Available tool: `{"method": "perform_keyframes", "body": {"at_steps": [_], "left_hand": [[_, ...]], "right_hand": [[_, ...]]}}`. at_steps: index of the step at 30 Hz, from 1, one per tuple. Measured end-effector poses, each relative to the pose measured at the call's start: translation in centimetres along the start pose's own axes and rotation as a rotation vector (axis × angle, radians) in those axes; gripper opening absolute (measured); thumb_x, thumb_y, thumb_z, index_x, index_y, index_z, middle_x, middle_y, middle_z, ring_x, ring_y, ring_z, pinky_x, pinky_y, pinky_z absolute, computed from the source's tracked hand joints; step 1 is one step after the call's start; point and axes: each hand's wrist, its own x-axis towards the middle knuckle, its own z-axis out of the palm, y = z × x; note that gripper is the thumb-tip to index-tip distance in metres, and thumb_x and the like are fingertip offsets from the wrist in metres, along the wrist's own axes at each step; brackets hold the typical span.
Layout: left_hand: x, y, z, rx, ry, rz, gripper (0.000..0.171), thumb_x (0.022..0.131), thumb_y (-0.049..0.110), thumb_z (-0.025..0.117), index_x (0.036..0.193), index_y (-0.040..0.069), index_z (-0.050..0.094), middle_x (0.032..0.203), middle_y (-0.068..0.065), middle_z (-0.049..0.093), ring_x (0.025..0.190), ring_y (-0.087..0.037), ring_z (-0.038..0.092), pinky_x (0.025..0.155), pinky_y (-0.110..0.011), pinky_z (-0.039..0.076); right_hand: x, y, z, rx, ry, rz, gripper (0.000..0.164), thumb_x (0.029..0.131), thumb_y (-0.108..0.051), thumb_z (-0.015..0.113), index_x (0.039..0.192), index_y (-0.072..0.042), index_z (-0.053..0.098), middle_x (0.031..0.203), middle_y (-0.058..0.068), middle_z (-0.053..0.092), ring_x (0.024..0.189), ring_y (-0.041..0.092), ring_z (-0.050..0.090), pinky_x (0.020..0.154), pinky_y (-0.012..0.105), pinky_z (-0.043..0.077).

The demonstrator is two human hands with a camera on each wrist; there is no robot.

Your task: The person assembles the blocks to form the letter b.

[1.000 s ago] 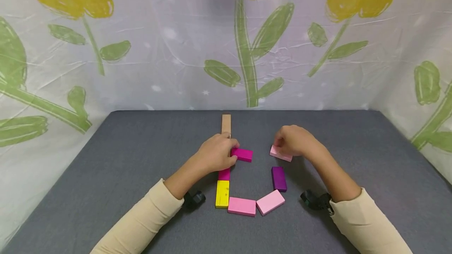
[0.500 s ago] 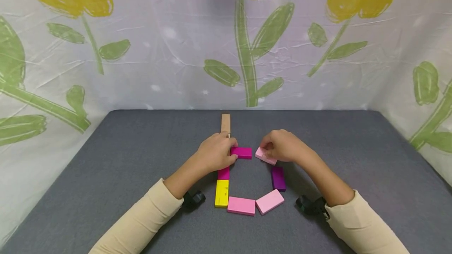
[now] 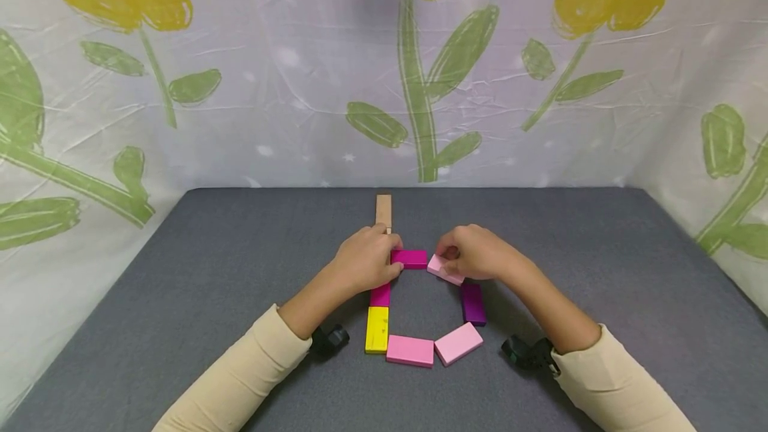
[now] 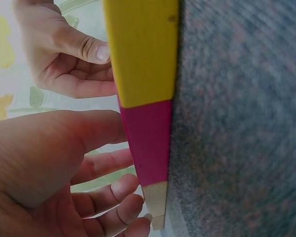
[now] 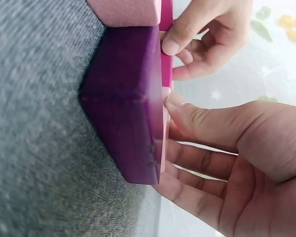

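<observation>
Painted rectangular wooden blocks lie flat in a closed loop with a straight tail at the far left. My left hand (image 3: 367, 259) pinches the left end of a magenta block (image 3: 415, 259), index finger on its far side and thumb on its near side. At the loop's far right corner, my right hand (image 3: 483, 253) holds a light pink block (image 3: 436, 265) between thumb and fingers, slanted, with its left end at the magenta block. Just below it stands the dark purple block (image 3: 474, 304), which fills much of the right wrist view. My left hand hides part of the left column.
That left column has a plain wood block (image 3: 384, 209) at the far end, another magenta block (image 3: 381, 296), and a yellow block (image 3: 377, 330). Two pink blocks, one straight (image 3: 411, 351) and one angled (image 3: 459, 343), form the near side. A printed curtain (image 3: 288, 119) hangs behind the grey table (image 3: 240, 219).
My right hand has moved left and slightly nearer, bringing the light pink block against the magenta one. The magenta block has turned a little straighter; my left hand stays in place.
</observation>
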Motion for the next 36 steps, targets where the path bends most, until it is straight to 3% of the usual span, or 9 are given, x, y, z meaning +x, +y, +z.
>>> {"method": "perform_keyframes", "body": {"at_steps": [20,36], "left_hand": [[-0.02,-0.03,0.0,-0.002,-0.009,0.005,0.03,0.088,0.028,0.077,0.113,0.013,0.075,0.101,-0.007,0.063,0.085,-0.021,0.056,0.078,-0.034,0.051],[-0.13,0.16,-0.08,0.007,-0.032,-0.012,0.039,0.087,0.032,0.077,0.12,0.012,0.071,0.11,-0.009,0.063,0.091,-0.022,0.057,0.082,-0.036,0.053]], "right_hand": [[-0.09,-0.13,0.1,0.002,-0.023,0.01,0.011,0.089,-0.005,0.074,0.1,-0.004,0.074,0.081,-0.002,0.064,0.074,0.013,0.057,0.069,0.032,0.05],[-0.4,0.15,-0.48,0.002,-0.066,0.056,0.026,0.091,-0.018,0.074,0.113,-0.004,0.071,0.08,0.0,0.06,0.07,0.013,0.053,0.063,0.031,0.044]]}}
